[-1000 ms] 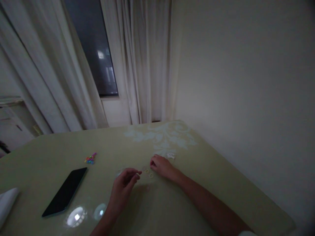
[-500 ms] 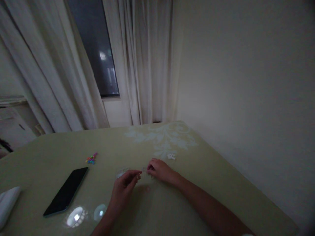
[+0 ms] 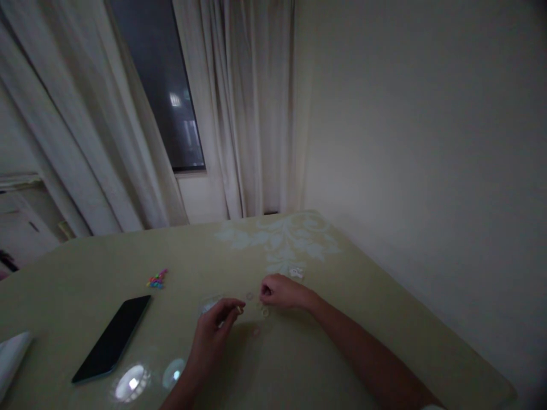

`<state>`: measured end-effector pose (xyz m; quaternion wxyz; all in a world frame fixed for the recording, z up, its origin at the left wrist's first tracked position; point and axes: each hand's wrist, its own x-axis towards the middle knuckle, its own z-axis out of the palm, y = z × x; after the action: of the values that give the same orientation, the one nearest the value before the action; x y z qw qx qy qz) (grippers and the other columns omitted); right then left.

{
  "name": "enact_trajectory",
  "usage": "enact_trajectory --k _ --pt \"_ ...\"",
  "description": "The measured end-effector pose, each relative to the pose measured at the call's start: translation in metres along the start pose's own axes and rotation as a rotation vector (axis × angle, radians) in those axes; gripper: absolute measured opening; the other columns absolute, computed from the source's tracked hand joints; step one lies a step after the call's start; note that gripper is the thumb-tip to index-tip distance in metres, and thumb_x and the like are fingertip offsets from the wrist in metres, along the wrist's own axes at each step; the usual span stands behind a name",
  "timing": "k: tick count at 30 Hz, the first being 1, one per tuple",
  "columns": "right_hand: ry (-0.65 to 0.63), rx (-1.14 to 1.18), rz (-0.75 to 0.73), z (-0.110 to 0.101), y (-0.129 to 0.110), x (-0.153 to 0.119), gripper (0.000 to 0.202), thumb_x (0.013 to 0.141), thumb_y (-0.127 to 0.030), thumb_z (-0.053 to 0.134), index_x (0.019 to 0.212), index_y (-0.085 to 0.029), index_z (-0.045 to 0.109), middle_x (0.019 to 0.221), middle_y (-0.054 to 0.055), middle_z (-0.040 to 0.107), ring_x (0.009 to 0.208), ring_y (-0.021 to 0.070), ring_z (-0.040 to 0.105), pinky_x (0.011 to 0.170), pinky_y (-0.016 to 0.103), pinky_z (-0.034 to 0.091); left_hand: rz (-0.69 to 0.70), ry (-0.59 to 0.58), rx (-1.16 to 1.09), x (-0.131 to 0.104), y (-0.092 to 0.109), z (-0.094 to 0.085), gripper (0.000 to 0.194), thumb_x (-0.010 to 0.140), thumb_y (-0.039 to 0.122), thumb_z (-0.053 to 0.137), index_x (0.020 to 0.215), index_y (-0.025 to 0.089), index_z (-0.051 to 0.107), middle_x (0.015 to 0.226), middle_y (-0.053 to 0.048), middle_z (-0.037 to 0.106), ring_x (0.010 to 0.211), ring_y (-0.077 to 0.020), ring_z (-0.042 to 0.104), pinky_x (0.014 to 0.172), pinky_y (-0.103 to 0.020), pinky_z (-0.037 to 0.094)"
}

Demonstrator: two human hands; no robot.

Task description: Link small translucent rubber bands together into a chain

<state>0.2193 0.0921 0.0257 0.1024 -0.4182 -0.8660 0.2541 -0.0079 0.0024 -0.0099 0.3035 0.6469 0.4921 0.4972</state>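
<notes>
Hands point(image 3: 282, 291) beside thin pale rings point(image 3: 265, 315)

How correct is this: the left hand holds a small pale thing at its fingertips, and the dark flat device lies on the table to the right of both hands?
One part is wrong: in the head view, the dark flat device lies on the table to the left of both the left hand and the right hand. The small pale thing is at the left fingertips, as you say.

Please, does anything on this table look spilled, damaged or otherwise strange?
Nothing looks clearly spilled or damaged. Two bright patches beside the phone look odd, probably lamp reflections on the table. Small rings lie loose near the left hand and right hand.
</notes>
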Motion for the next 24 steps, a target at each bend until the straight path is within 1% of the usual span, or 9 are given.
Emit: enact_trajectory --k 3,6,9,12,15,18,22,24 --pt "-0.010 0.006 -0.016 -0.002 0.001 0.001 0.012 0.086 -0.021 0.069 0.091 -0.017 0.080 0.084 0.003 0.077 0.072 0.0146 0.064 0.064 0.022 0.040 -0.007 0.000 0.000 -0.001 0.002 0.001 0.023 0.091 0.042 0.065 0.094 0.023 0.079 0.088 -0.007 0.080 0.082 -0.0240 0.076 0.076 -0.033 0.060" --pt "0.026 -0.048 -0.032 0.008 0.000 0.004 0.012 0.086 -0.023 0.072 0.094 -0.019 0.082 0.088 0.005 0.078 0.079 0.0170 0.067 0.069 0.024 0.042 -0.022 -0.016 0.009 -0.002 0.003 0.003 0.023 0.090 0.042 0.066 0.093 0.024 0.079 0.087 -0.007 0.080 0.083 -0.0240 0.076 0.076 -0.032 0.060" --pt "0.060 -0.121 -0.012 0.019 -0.003 0.005 0.011 0.086 -0.025 0.075 0.093 -0.020 0.082 0.091 0.005 0.078 0.084 0.0188 0.068 0.072 0.025 0.042 -0.028 -0.024 0.019 -0.002 0.001 0.003 0.022 0.091 0.041 0.065 0.093 0.024 0.079 0.091 -0.007 0.081 0.086 -0.0243 0.076 0.078 -0.032 0.059" --pt "0.081 -0.138 0.022 0.022 -0.006 0.004 0.011 0.086 -0.026 0.075 0.094 -0.021 0.081 0.095 0.006 0.076 0.087 0.0187 0.067 0.074 0.025 0.043 -0.022 -0.021 0.033 -0.001 -0.003 0.004 0.022 0.091 0.040 0.065 0.094 0.024 0.079 0.093 -0.007 0.081 0.087 -0.0246 0.077 0.079 -0.033 0.060" --pt "0.088 -0.133 0.050 0.019 -0.008 0.003 0.012 0.087 -0.026 0.074 0.096 -0.020 0.079 0.099 0.006 0.075 0.089 0.0184 0.066 0.075 0.025 0.043 -0.013 -0.032 0.031 -0.001 -0.005 0.006 0.021 0.091 0.040 0.065 0.094 0.024 0.079 0.091 -0.007 0.081 0.085 -0.0245 0.077 0.078 -0.033 0.060" --pt "0.090 -0.170 0.058 0.019 -0.008 0.002 0.012 0.089 -0.022 0.068 0.097 -0.019 0.077 0.101 0.007 0.074 0.090 0.0184 0.066 0.074 0.025 0.043 -0.017 -0.037 0.036 -0.002 -0.004 0.007 0.021 0.092 0.039 0.065 0.094 0.023 0.079 0.090 -0.007 0.081 0.084 -0.0245 0.076 0.078 -0.033 0.060" --pt "0.077 -0.231 0.072 0.023 -0.008 0.000 0.013 0.086 -0.021 0.066 0.093 -0.016 0.075 0.099 0.010 0.073 0.084 0.0206 0.066 0.070 0.027 0.042 -0.022 -0.032 0.057 -0.003 -0.003 0.007 0.021 0.092 0.039 0.065 0.094 0.023 0.079 0.090 -0.007 0.081 0.084 -0.0248 0.076 0.078 -0.033 0.060" --pt "0.074 -0.273 0.066 0.023 -0.009 -0.002 0.016 0.086 -0.023 0.065 0.095 -0.016 0.074 0.101 0.011 0.073 0.084 0.0218 0.066 0.069 0.028 0.043 -0.019 -0.043 0.060 -0.002 -0.004 0.006 0.021 0.091 0.039 0.065 0.094 0.023 0.079 0.091 -0.007 0.081 0.084 -0.0248 0.077 0.077 -0.033 0.059"
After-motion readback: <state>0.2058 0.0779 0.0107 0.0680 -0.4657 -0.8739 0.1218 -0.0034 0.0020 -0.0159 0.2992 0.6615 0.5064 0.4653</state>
